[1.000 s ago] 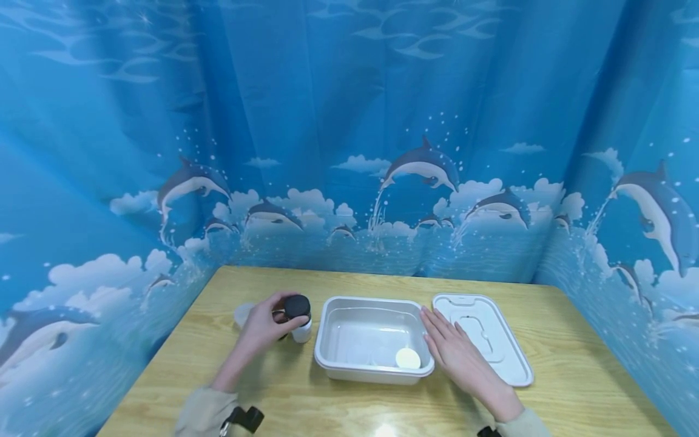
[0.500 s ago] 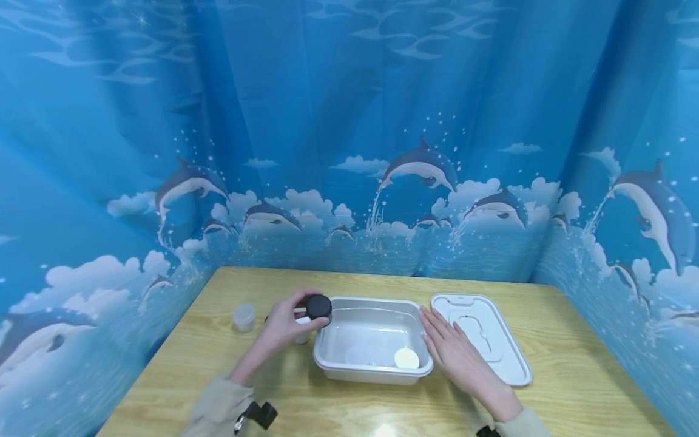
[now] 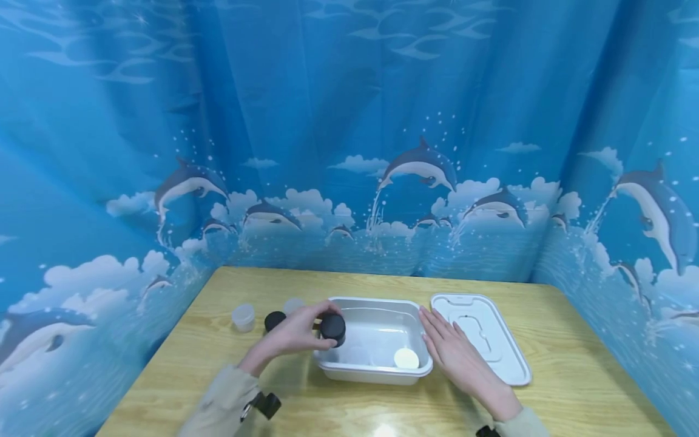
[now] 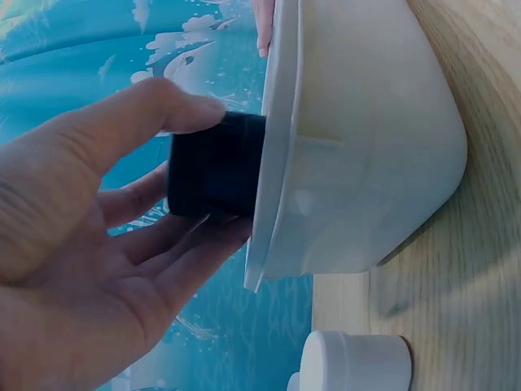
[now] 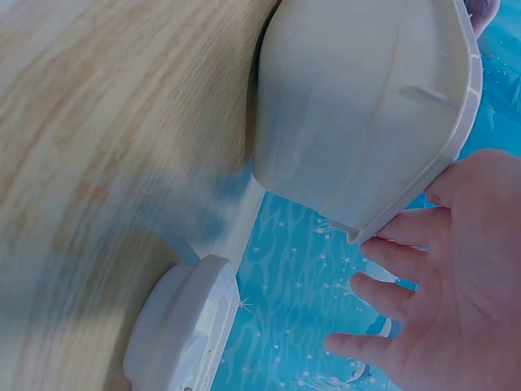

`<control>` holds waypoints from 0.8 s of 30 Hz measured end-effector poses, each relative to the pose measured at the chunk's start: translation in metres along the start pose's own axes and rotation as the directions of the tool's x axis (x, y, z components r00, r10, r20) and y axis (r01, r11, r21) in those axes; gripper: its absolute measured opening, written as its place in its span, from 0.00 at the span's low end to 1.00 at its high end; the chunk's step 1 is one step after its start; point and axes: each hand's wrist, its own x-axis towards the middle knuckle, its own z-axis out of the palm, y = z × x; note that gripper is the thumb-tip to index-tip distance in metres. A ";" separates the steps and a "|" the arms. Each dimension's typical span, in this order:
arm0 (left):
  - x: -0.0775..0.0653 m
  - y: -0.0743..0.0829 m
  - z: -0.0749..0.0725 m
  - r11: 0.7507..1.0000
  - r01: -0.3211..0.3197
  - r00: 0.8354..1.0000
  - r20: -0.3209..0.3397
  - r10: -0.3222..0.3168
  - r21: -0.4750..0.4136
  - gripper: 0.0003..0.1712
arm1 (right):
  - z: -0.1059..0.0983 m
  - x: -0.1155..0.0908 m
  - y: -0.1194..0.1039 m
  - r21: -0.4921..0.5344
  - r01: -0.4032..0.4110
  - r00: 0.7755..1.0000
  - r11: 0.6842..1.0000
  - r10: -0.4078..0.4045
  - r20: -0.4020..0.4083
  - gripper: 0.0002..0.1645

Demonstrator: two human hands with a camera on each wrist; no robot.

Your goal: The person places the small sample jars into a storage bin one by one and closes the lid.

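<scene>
My left hand (image 3: 306, 331) grips a small black round jar (image 3: 332, 328) between thumb and fingers, at the left end of a white rectangular plastic tub (image 3: 374, 369). In the left wrist view, the tub's rim hides the lower part of the black jar (image 4: 216, 167). A round white piece (image 3: 406, 358) lies inside the tub, near its front right corner. My right hand (image 3: 455, 352) rests with straight fingers on the tub's right rim; the right wrist view shows those fingertips along the rim, the palm (image 5: 464, 277) facing the tub.
The tub's white lid (image 3: 491, 343) lies flat to the right, partly behind my right hand. Left of the tub stand a translucent jar (image 3: 243, 317), a black-topped one (image 3: 275, 320) and a whitish one (image 3: 293, 305). A dolphin-print curtain (image 3: 349, 152) hangs around the wooden table.
My left hand has carried the black jar rightward from beside the whitish jar and lowered it at the tub's left end. The right hand has stayed on the rim.
</scene>
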 end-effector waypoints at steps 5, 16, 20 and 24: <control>0.006 0.002 -0.002 1.000 -0.004 0.997 0.074 0.002 0.023 0.30 | -0.001 0.000 0.001 0.002 -0.001 1.000 1.000 0.001 0.007 0.31; 0.009 0.005 -0.011 0.993 -0.057 0.979 0.203 0.035 0.100 0.27 | 0.000 0.000 -0.001 0.007 0.006 1.000 1.000 -0.006 -0.005 0.31; 0.011 0.007 -0.012 0.981 -0.097 0.966 0.253 0.052 0.169 0.27 | -0.001 0.000 -0.001 0.005 0.003 1.000 1.000 -0.003 -0.007 0.31; 0.013 0.011 -0.011 0.972 -0.122 0.959 0.276 0.063 0.202 0.27 | -0.002 0.000 -0.001 0.013 -0.009 1.000 1.000 0.009 0.007 0.31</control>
